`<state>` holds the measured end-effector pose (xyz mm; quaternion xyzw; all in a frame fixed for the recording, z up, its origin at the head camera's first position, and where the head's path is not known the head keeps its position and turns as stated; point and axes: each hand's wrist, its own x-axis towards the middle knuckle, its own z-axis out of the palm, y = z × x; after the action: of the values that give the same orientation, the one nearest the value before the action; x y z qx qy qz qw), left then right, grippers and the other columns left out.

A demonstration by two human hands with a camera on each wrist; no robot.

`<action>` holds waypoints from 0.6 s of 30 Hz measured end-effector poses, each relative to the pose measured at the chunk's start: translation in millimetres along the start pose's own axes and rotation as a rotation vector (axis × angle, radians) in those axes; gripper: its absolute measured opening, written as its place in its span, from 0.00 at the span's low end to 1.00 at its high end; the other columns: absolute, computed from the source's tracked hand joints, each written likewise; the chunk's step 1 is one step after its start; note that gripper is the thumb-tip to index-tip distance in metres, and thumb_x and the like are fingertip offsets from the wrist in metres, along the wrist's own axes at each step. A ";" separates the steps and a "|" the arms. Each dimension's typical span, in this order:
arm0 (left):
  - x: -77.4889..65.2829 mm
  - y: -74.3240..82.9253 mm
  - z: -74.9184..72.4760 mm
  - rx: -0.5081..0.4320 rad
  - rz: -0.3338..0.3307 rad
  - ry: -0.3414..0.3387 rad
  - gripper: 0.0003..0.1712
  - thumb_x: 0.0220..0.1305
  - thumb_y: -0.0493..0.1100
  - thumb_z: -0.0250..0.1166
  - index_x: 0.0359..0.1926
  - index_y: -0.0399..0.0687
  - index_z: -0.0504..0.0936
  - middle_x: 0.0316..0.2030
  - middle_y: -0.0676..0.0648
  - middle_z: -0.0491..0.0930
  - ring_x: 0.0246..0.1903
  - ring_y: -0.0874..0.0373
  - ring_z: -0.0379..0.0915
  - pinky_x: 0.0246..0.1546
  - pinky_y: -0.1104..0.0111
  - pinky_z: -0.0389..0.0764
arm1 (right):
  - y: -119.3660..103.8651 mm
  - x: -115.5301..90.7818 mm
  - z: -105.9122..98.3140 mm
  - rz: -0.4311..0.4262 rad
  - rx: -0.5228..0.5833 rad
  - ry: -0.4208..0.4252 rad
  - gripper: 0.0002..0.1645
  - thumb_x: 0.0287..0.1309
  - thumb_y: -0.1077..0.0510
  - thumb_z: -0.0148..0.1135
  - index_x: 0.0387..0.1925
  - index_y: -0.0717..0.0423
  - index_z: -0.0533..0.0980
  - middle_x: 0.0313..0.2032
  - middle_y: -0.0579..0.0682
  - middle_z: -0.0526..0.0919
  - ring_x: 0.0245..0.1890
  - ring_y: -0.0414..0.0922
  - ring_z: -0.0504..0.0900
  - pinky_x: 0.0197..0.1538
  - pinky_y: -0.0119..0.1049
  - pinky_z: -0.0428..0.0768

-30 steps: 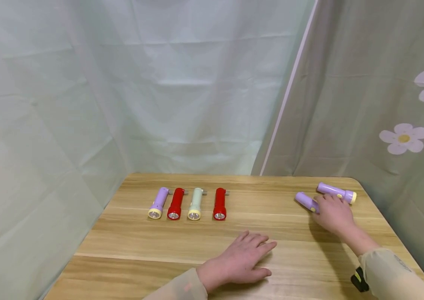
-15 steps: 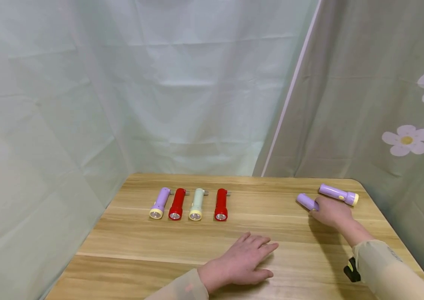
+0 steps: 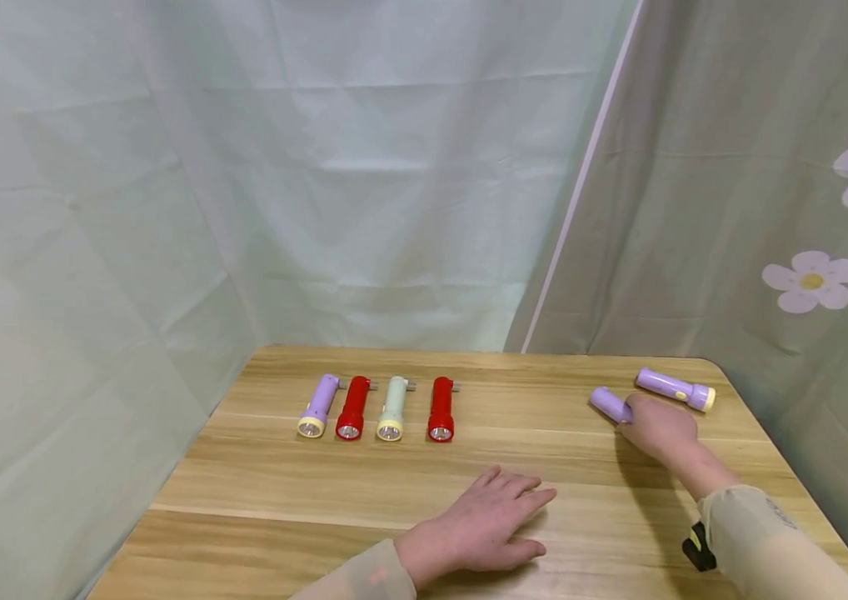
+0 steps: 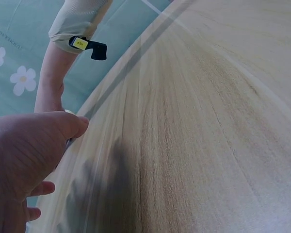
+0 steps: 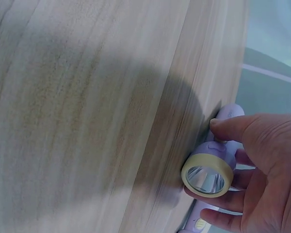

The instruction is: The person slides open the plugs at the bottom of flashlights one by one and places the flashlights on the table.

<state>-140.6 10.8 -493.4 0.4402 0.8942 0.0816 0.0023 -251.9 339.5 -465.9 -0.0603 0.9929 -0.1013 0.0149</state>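
Note:
My right hand [image 3: 660, 429] grips a purple flashlight [image 3: 610, 405] at the right of the table, thumb on one side and fingers on the other. In the right wrist view its cream-rimmed lens [image 5: 207, 175] faces the camera, and the hand covers part of the body. Just behind lies a second purple flashlight [image 3: 675, 389], its cream head pointing right. My left hand [image 3: 480, 525] is held flat with fingers spread over the front middle of the table, holding nothing; its shadow falls on the wood in the left wrist view.
Toward the back left of the wooden table [image 3: 281, 500], a row holds a purple flashlight [image 3: 319, 406], a red flashlight [image 3: 353, 407], a pale green flashlight [image 3: 392, 407] and another red flashlight [image 3: 441, 408]. Pale curtains [image 3: 394, 208] hang behind the table and along its sides.
The right hand's fingers have closed round the nearer purple flashlight, drawing back from over the farther one. The left hand and the row of flashlights stay in place.

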 end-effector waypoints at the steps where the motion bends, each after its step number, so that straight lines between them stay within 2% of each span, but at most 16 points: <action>1: 0.1 -0.2 0.2 0.001 0.000 0.000 0.40 0.73 0.67 0.54 0.79 0.61 0.60 0.73 0.53 0.65 0.73 0.61 0.57 0.72 0.51 0.59 | 0.1 0.1 0.4 0.000 -0.001 -0.002 0.13 0.56 0.53 0.67 0.37 0.56 0.77 0.29 0.52 0.80 0.29 0.53 0.77 0.29 0.56 0.74; 10: -1.1 -1.8 1.5 -0.003 -0.007 -0.001 0.39 0.73 0.68 0.53 0.79 0.61 0.60 0.72 0.54 0.65 0.72 0.61 0.58 0.72 0.51 0.59 | -4.4 -1.2 0.7 0.009 -0.001 0.001 0.12 0.58 0.54 0.66 0.37 0.56 0.75 0.30 0.53 0.80 0.30 0.53 0.78 0.30 0.57 0.74; 18: -1.4 -2.9 0.3 -0.036 -0.030 -0.014 0.39 0.73 0.67 0.54 0.79 0.62 0.59 0.73 0.55 0.65 0.72 0.61 0.58 0.72 0.50 0.59 | -6.5 -3.2 5.0 -0.009 -0.025 0.020 0.10 0.55 0.55 0.67 0.32 0.56 0.75 0.31 0.57 0.82 0.29 0.53 0.80 0.29 0.56 0.75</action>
<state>-142.0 7.9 -494.2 0.4270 0.8991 0.0944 0.0175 -247.8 332.6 -469.4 -0.0640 0.9939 -0.0893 0.0038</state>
